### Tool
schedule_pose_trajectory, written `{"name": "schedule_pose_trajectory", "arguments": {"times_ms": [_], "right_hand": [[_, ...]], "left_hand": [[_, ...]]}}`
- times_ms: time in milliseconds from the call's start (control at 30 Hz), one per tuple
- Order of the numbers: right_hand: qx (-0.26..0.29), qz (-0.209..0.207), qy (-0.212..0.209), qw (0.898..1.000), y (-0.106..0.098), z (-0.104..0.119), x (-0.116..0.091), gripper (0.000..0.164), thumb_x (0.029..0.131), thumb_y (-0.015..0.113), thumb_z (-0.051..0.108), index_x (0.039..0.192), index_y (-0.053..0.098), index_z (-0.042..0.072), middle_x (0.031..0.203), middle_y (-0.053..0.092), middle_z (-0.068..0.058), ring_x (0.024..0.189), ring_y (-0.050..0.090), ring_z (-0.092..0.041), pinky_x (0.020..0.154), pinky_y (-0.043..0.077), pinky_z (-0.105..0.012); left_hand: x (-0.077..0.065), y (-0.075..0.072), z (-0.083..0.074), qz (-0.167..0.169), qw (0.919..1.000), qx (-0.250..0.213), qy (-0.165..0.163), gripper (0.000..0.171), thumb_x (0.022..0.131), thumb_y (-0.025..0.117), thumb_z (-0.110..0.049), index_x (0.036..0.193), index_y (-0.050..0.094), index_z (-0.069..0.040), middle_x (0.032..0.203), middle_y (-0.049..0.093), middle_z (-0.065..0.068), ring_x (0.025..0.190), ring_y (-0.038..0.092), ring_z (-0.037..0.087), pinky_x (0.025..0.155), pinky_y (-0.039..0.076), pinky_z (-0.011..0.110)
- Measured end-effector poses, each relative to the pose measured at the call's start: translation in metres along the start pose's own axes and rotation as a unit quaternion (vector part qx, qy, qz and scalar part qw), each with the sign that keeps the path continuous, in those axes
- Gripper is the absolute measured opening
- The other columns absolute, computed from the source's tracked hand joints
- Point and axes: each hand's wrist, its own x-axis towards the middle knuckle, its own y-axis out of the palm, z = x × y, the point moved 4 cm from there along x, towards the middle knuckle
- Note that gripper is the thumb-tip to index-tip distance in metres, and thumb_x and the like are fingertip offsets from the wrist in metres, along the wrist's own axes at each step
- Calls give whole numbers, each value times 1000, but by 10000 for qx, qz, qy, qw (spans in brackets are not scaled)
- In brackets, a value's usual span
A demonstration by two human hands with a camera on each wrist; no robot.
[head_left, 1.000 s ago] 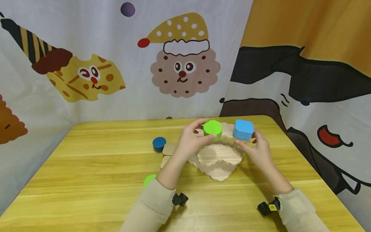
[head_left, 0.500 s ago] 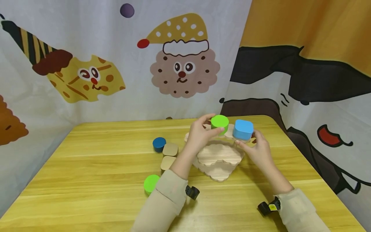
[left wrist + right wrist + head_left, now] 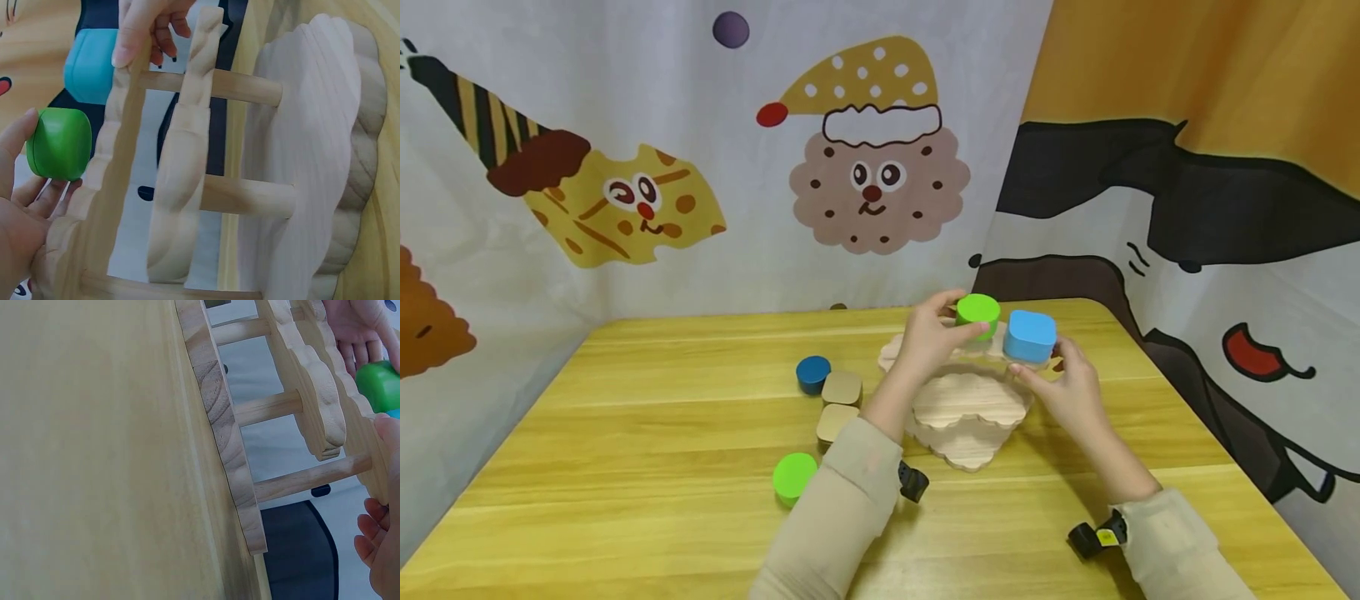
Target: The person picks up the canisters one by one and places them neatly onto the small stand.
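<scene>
My left hand [image 3: 928, 340] pinches a green round block [image 3: 977, 313] between thumb and fingers, close over the top board [image 3: 891, 352] of a wooden tiered stand. The left wrist view shows this green block [image 3: 59, 144] right beside the scalloped board. A light blue rounded-square block [image 3: 1030, 335] sits on the board's right end. There my right hand [image 3: 1067, 390] grips the edge, thumb above and fingers below, as the right wrist view shows. Below lie a middle scalloped board [image 3: 966, 400] and the base [image 3: 966, 442]; round dowels [image 3: 269, 409] join the tiers.
Left of the stand, a dark blue round block [image 3: 813, 374], two plain wooden blocks [image 3: 842, 388] and another green round block [image 3: 793, 477] rest on the wooden table [image 3: 625, 450]. A patterned curtain [image 3: 737, 192] hangs behind the table's far edge.
My left hand has carried the green block right and slightly back, toward the light blue block. My right hand has stayed on the board, and the stand has not moved.
</scene>
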Motion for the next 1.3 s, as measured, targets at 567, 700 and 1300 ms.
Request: {"name": "schedule_pose_trajectory", "arguments": {"times_ms": [567, 700, 1300], "right_hand": [[-56, -26, -26, 10000, -1, -2, 1, 59, 79, 80, 21, 121, 51, -9, 100, 55, -19, 91, 48, -29, 72, 38, -40], [-75, 6, 11, 10000, -1, -2, 1, 61, 80, 80, 23, 122, 50, -9, 100, 55, -19, 91, 48, -28, 73, 39, -43], [-59, 49, 7, 10000, 0, -1, 0, 64, 80, 79, 26, 124, 49, -9, 103, 55, -19, 92, 48, -30, 74, 39, -43]], "left_hand": [[5, 10, 1, 253, 9977, 623, -33, 58, 80, 80, -22, 132, 58, -11, 120, 60, 0, 97, 55, 13, 76, 48, 24], [5, 11, 1, 339, 9957, 864, -6, 59, 80, 80, -23, 132, 57, -10, 117, 61, 2, 94, 56, 13, 75, 48, 24], [-2, 3, -1, 303, 9963, 756, -259, 66, 81, 79, -29, 138, 51, -15, 132, 55, 2, 113, 54, 20, 86, 48, 33]]}}
